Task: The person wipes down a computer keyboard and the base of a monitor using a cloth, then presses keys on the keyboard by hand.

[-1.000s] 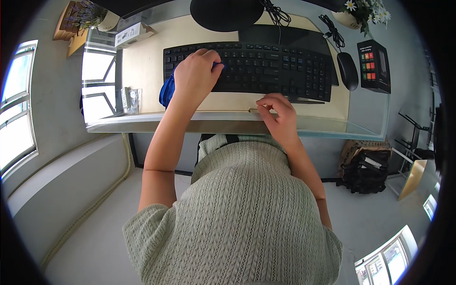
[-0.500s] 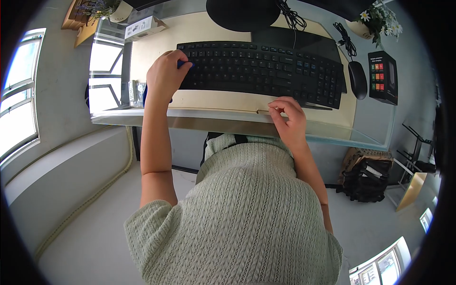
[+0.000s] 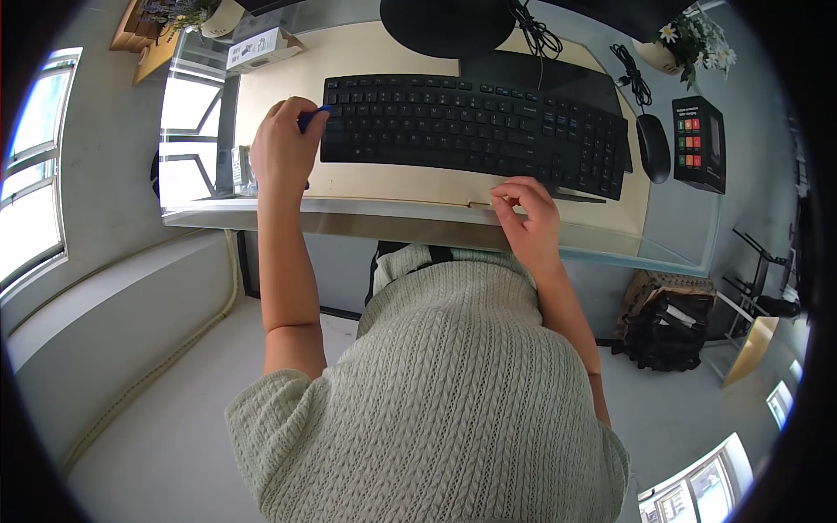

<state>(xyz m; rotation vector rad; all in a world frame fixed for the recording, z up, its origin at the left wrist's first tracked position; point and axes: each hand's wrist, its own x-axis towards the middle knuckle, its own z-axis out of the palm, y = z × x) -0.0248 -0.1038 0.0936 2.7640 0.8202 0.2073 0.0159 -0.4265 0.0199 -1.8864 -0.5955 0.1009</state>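
My left hand (image 3: 283, 148) is closed around a blue object (image 3: 307, 120), mostly hidden by the fingers, so its kind is unclear. That hand is just off the left end of a black keyboard (image 3: 427, 122), which lies on a cream desk mat (image 3: 384, 181). At the front edge of the desk, below the keyboard's right part, my right hand (image 3: 530, 222) has its thumb and fingers curled into a pinch. Whatever sits in that pinch, if anything, I cannot make out.
A black mouse (image 3: 653, 148) and a black box with coloured squares (image 3: 699, 144) are to the right. Behind the keyboard stand a black monitor base (image 3: 446, 26) and coiled cables (image 3: 536, 35). A white box (image 3: 261, 50) and flowerpots (image 3: 660, 54) stand at the back.
My left hand has moved left with the blue object, from over the keyboard's left keys to beside its left end. My right hand has stayed in place.
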